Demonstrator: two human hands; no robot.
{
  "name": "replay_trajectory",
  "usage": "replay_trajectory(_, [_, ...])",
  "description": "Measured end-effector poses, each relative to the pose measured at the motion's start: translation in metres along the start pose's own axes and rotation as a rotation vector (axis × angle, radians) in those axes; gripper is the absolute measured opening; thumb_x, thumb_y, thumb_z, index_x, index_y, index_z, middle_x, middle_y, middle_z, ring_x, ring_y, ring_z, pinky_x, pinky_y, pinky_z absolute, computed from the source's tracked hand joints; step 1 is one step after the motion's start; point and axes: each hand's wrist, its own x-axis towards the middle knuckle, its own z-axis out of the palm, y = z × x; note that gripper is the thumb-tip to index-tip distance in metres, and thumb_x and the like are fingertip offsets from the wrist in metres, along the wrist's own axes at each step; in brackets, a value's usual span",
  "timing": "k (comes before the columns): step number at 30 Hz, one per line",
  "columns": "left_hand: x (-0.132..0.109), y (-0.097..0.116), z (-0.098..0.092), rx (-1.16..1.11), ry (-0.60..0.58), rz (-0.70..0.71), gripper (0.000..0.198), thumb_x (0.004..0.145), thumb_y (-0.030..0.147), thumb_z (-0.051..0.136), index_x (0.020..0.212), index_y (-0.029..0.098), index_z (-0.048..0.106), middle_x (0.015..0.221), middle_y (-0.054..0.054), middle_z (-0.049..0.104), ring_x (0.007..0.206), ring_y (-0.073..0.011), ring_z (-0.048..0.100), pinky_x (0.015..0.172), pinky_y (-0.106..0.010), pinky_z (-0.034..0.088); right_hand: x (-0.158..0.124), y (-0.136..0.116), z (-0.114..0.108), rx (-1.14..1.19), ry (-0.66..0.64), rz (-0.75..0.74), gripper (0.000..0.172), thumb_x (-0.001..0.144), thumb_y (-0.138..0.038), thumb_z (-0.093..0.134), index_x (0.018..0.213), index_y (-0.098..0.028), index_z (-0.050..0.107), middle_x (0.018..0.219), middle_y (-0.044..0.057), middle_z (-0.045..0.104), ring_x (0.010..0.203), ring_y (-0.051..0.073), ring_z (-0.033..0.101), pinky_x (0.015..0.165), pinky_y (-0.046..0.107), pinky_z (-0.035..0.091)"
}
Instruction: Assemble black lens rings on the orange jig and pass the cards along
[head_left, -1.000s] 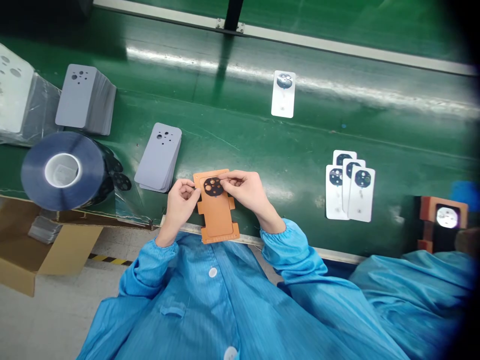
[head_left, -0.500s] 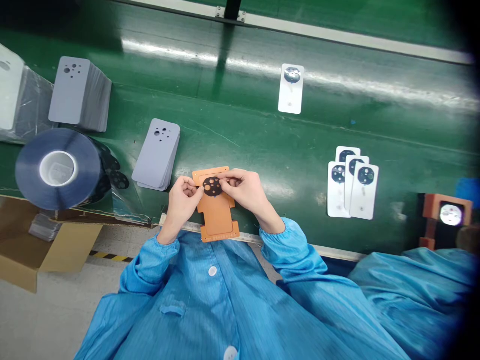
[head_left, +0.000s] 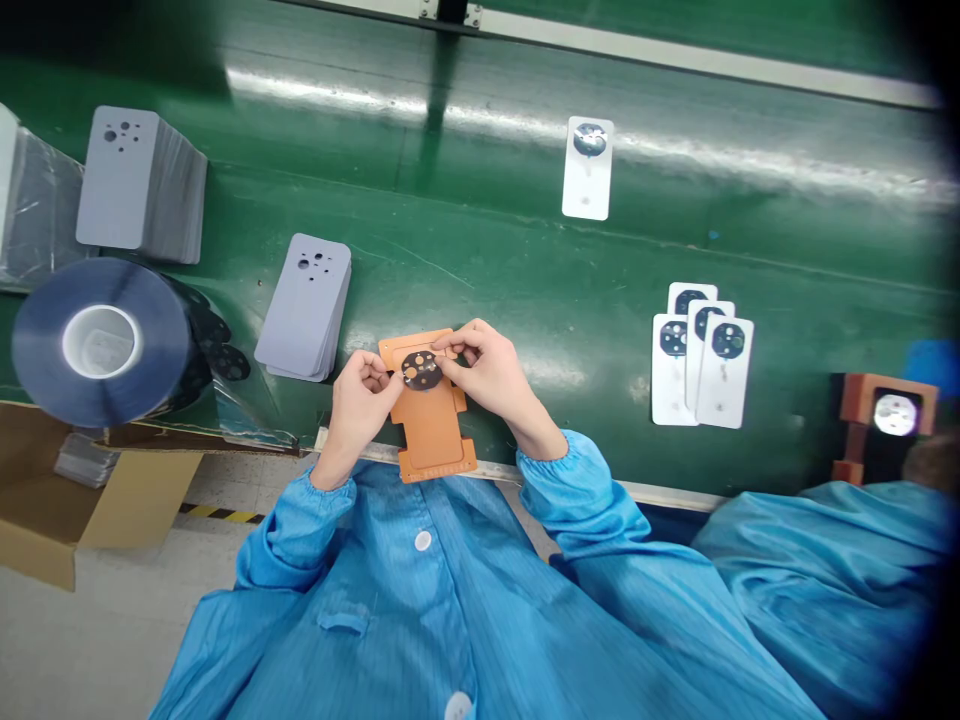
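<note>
An orange fixture plate (head_left: 431,430) lies at the table's front edge before me. Over its upper part is a round black film sticker (head_left: 421,371) with several holes. My left hand (head_left: 365,396) pinches the sticker's left edge between thumb and finger. At the upper right edge, my right hand (head_left: 484,366) pinches it too, thumb and fingertips together. Whether the sticker touches the plate or is held just above it, I cannot tell. Left of my hands stands a short stack of grey phone-shaped panels (head_left: 304,310).
A taller stack of grey panels (head_left: 120,185) and a roll of film (head_left: 37,345) are at left, above an open cardboard box (head_left: 146,500). White panels with black discs (head_left: 724,385) overlap at right; another white panel (head_left: 587,185) lies farther back. A co-worker's blue sleeve (head_left: 825,570) is at right.
Both hands keep their grip on the black sticker over the orange plate. My right hand's fingers have lifted and bent slightly. The whole view has shifted a little.
</note>
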Motion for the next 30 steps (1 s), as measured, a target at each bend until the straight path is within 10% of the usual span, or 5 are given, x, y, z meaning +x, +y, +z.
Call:
replay_trajectory(15, [-0.002,0.003,0.001,0.055,0.0,0.015,0.027,0.078,0.028,0.075,0.08,0.022,0.048,0.068,0.006,0.051,0.056,-0.0085,0.048,0.054,-0.02,0.036,0.008,0.004,-0.016,0.269,-0.169,0.235,0.031,0.078,-0.042,0.081,0.093,-0.015,0.078,0.066,-0.002,0.055,0.06,0.011,0.042,0.056,0.029,0.035])
replay_trajectory(30, [-0.005,0.002,0.002,0.087,0.001,0.043,0.027,0.081,0.031,0.074,0.079,0.022,0.049,0.069,0.007,0.049,0.055,-0.0078,0.045,0.053,-0.021,0.035,0.003,0.002,-0.013,0.102,-0.161,0.177,0.014,0.076,-0.027,0.073,0.086,-0.017,0.072,0.074,-0.001,0.061,0.064,0.012,0.049,0.062,0.029,0.041])
